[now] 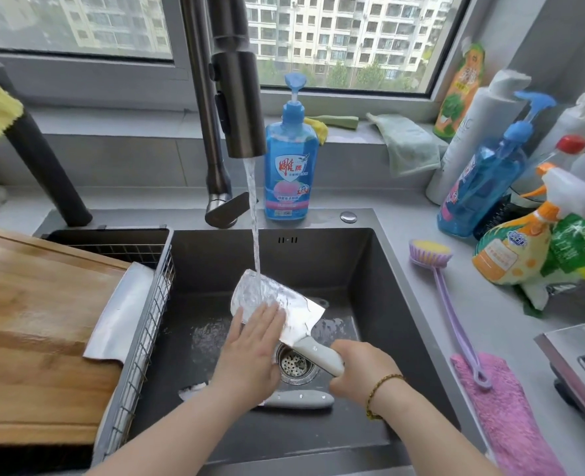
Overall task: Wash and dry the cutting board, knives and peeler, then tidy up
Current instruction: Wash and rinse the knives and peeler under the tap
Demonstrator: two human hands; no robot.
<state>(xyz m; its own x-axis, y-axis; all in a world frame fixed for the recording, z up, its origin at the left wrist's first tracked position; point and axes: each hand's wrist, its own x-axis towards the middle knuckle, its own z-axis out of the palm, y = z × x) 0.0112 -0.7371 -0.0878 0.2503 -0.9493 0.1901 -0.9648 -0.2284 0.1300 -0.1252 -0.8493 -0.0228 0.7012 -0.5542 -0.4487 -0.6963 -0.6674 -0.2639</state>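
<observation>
Broad steel cleaver with pale plastic handle [298, 304] under rinse, held over the dark sink [370, 269] in the tap stream [255, 218]
Right hand [363, 369] wrapped round the handle; left hand [250, 348] flat, fingers straight, pressing the blade face. Judged: rigid, blade-heavy, wet steel slick, edge sharp; hold by the handle only, rub the flat side clear of the edge. Grey-handled knife [298, 399] lies on the sink floor; wooden cutting board [26, 321] at left carries another steel blade [123, 310]
</observation>
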